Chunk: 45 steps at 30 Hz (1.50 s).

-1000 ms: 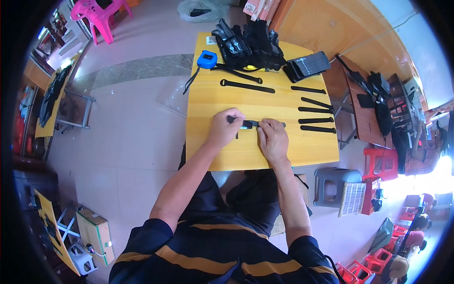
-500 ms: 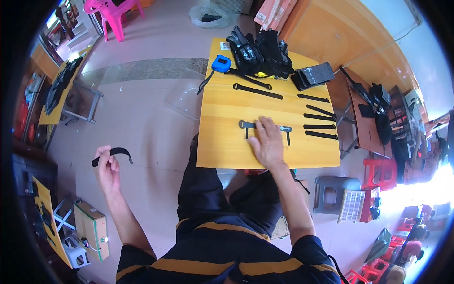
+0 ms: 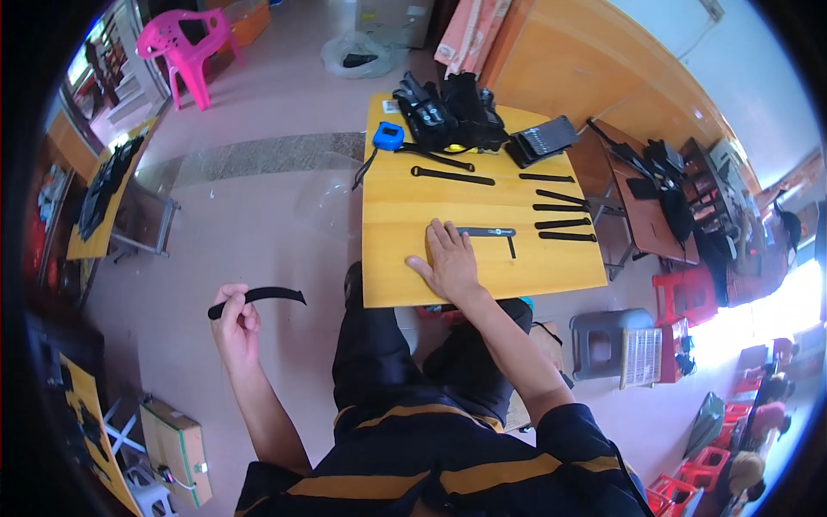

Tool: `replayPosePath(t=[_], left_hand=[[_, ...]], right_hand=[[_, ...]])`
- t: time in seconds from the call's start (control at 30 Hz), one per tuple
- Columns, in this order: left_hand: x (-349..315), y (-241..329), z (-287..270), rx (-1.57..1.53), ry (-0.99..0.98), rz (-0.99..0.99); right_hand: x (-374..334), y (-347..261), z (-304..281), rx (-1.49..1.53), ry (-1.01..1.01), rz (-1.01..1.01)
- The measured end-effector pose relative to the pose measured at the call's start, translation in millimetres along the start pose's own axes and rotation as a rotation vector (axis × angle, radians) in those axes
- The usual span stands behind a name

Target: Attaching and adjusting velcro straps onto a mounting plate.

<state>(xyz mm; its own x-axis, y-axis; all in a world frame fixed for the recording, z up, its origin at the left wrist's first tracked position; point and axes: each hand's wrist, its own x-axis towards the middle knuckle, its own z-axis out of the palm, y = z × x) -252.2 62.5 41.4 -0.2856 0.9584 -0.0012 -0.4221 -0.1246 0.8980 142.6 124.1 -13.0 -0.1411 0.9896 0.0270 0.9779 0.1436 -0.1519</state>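
My left hand [image 3: 234, 323] is stretched out to the left over the floor, holding a curved black strap [image 3: 257, 298] by one end. My right hand [image 3: 450, 256] lies flat with fingers spread on the yellow wooden table [image 3: 396, 250], its fingertips at the left end of a thin black strap piece [image 3: 488, 232]. Several more black straps [image 3: 560, 215] lie in a row at the table's right side. A longer black strap [image 3: 451, 177] lies across the table's middle, beyond my right hand.
A blue tape measure [image 3: 388, 135], a pile of black gear [image 3: 448, 112] and a black case [image 3: 540, 140] sit at the table's far edge. A pink plastic chair [image 3: 183, 47] stands far left. A grey stool [image 3: 603, 345] and red stools are at the right.
One second ago both hands were on the table at the strap piece. My left hand has swung out left over the floor with a black strap; my right hand stayed on the table.
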Motion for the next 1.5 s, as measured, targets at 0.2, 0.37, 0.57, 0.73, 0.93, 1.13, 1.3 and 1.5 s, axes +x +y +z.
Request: replayPosePath(t=[0.2, 0.37, 0.57, 0.73, 0.93, 1.13, 1.3, 1.5], left_hand=[[-18.0, 0.9, -18.3, 0.008, 0.037, -0.024], [-20.4, 5.4, -15.0, 0.020, 0.041, -0.037], [-20.5, 11.4, 1.1, 0.011, -0.028, -0.038], [-27.7, 11.5, 13.3, 0.010, -0.070, -0.026], [-36.8, 26.9, 30.8, 0.004, -0.128, -0.041], [-41.8, 27.2, 71.3, 0.101, -0.223, -0.040], [-57.1, 9.1, 156.0, 0.345, -0.388, -0.184], [-81.5, -26.0, 222.2, 0.652, -0.660, 0.274]], right_hand=[[-9.0, 28.4, 2.4, 0.126, 0.103, 0.105], [-36.7, 89.1, -1.6, -0.019, 0.018, 0.244], [-47.0, 120.0, -21.4, -0.029, -0.075, 0.399], [-31.7, 80.1, -7.6, 0.014, 0.241, 0.123], [-42.4, 69.4, -0.5, 0.055, 0.152, 0.065], [-74.7, 121.4, -19.9, 0.090, 0.287, 0.342], [-94.3, 47.9, -67.9, 0.378, 0.528, -0.021], [-115.3, -51.6, -102.5, 0.619, 0.456, -0.214]])
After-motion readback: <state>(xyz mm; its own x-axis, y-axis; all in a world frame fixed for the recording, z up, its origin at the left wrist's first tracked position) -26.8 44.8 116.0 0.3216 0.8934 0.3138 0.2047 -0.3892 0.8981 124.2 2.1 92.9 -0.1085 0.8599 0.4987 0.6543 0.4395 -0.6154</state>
